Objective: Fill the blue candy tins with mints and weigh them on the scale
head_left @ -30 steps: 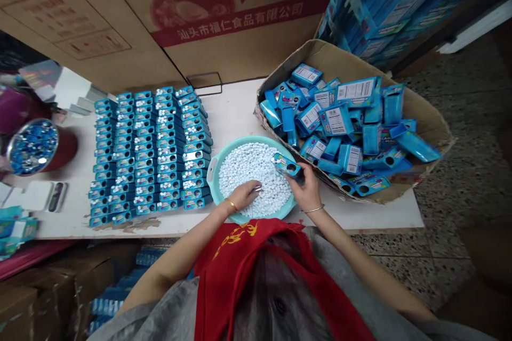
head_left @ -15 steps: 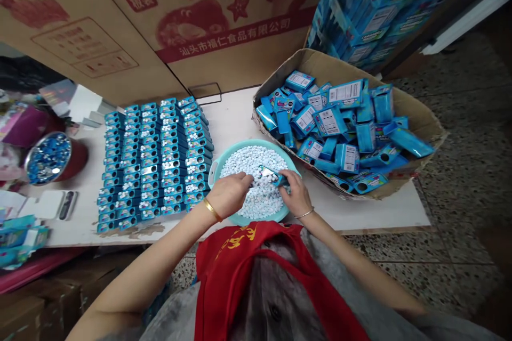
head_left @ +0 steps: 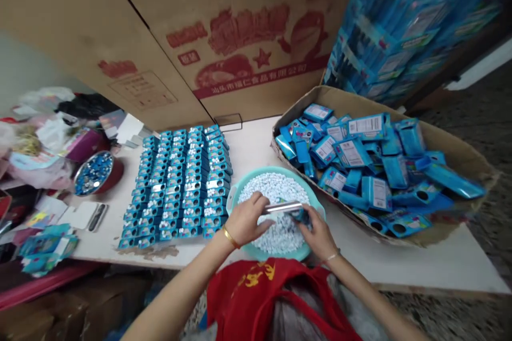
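Both hands work over a teal basin (head_left: pixel 237 201) heaped with small white pellets (head_left: pixel 276 190). My right hand (head_left: pixel 318 233) grips a small blue box (head_left: pixel 299 215) whose silvery tray (head_left: pixel 282 207) is slid out toward the left. My left hand (head_left: pixel 246 219) is closed in a pinch at the end of that tray, fingertips over the pellets. What it pinches is too small to make out. Left of the basin lie several rows of filled blue boxes (head_left: pixel 182 184) on the white table (head_left: pixel 256 144).
A cardboard carton (head_left: pixel 444 141) of loose blue boxes sits at the right. A red bowl (head_left: pixel 98 173) of blue bits stands at the left, near bags and clutter. Big cardboard sheets (head_left: pixel 240 37) lean behind the table. Stacked blue packs (head_left: pixel 400 37) rise at the back right.
My left hand rose from the pellets to the box in my right hand, and the box's silvery tray now sticks out. The view tilted, so everything sits lower in the picture.
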A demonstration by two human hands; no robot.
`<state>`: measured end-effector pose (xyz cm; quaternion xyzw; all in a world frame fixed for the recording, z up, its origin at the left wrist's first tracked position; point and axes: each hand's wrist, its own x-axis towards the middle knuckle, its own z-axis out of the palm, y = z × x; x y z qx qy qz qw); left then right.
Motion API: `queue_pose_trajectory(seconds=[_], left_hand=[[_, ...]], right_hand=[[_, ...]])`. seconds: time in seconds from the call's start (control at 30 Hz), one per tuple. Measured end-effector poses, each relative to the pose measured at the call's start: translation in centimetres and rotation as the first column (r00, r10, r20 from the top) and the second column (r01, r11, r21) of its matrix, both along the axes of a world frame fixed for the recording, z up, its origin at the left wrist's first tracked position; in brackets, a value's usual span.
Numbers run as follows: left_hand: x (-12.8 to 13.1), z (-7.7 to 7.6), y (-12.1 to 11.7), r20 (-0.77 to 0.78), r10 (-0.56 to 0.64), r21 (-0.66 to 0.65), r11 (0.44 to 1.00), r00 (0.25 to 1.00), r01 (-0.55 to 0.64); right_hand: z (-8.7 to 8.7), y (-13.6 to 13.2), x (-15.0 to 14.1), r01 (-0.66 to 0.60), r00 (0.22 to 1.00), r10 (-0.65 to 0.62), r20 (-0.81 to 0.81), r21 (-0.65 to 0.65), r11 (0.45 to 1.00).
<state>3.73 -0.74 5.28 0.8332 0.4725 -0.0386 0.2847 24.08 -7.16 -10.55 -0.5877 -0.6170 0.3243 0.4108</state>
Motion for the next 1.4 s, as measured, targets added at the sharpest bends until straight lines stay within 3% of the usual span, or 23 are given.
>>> queue_pose_trajectory(seconds=[0.07,0.17,0.3,0.37,0.5,0.57,0.67,0.77,0.87,0.93,1.03,1.1,1.17,1.27,1.33,1.4], left_hand=[[-0.9,-1.8,0.5,0.162,-0.011,0.002,1.000,0.987,0.011],[-1.2,-3.6,1.7,0.169,-0.102,-0.020,0.994,0.980,0.107],[-1.8,-3.6,4.6,0.119,-0.132,-0.039,0.990,0.984,0.138],[-2.8,-3.1,6.7,0.171,-0.107,0.003,0.994,0.980,0.108],[-5.5,-3.5,12.7,0.157,0.019,0.151,0.988,0.987,-0.043],[-6.7,-4.7,16.3,0.067,0.087,0.218,0.971,0.994,-0.099],[-8.4,-7.5,21.4,-0.138,0.163,0.255,0.959,0.977,-0.124],[-10.0,-10.8,25.4,-0.250,0.195,0.240,0.961,0.948,-0.134],[-11.3,-13.2,27.9,-0.254,0.223,0.236,0.958,0.941,-0.163],[-11.7,-14.1,28.7,-0.240,0.244,0.247,0.951,0.940,-0.184],[-11.5,-13.9,28.3,-0.198,0.286,0.290,0.931,0.938,-0.223],[-10.9,-12.8,26.3,-0.113,0.268,0.313,0.923,0.957,-0.222],[-10.1,-11.4,22.7,0.023,0.162,0.283,0.945,0.986,-0.162],[-8.5,-9.9,15.4,0.147,-0.051,0.138,0.990,0.988,0.030],[-7.3,-10.2,10.7,0.060,-0.097,0.070,0.993,0.994,0.092],[-6.0,-11.5,7.0,-0.080,-0.062,0.067,0.995,0.995,0.068]], right_hand=[[0.3,0.4,-0.6,-0.071,0.997,0.072,-0.026,0.026,0.997],[1.5,1.9,-1.8,-0.195,0.979,0.197,-0.061,0.034,0.980],[3.6,5.7,-2.3,-0.280,0.960,0.281,-0.015,0.045,0.959],[4.4,8.7,-1.6,-0.196,0.980,0.192,0.052,0.100,0.975],[4.5,16.7,0.7,0.180,0.960,-0.206,0.189,0.147,0.973],[3.6,20.7,1.7,0.250,0.930,-0.254,0.267,0.052,0.967],[1.5,24.7,2.9,0.217,0.950,-0.165,0.265,-0.179,0.960],[-0.8,25.2,4.8,0.123,0.984,-0.080,0.161,-0.284,0.951],[-2.3,22.5,7.2,0.033,0.999,-0.033,0.008,-0.377,0.926],[-2.6,19.8,8.4,0.004,0.991,-0.061,-0.118,-0.431,0.902],[-1.5,15.9,9.1,0.047,0.954,-0.160,-0.254,-0.401,0.915],[0.2,13.8,8.8,0.102,0.943,-0.199,-0.267,-0.339,0.935],[2.5,12.0,8.1,0.136,0.948,-0.206,-0.243,-0.276,0.951],[5.8,9.7,6.7,0.110,0.940,-0.181,-0.290,-0.244,0.964],[7.3,8.4,5.6,0.060,0.896,-0.176,-0.408,-0.280,0.958],[8.0,7.2,4.5,0.042,0.829,-0.210,-0.518,-0.318,0.947]])
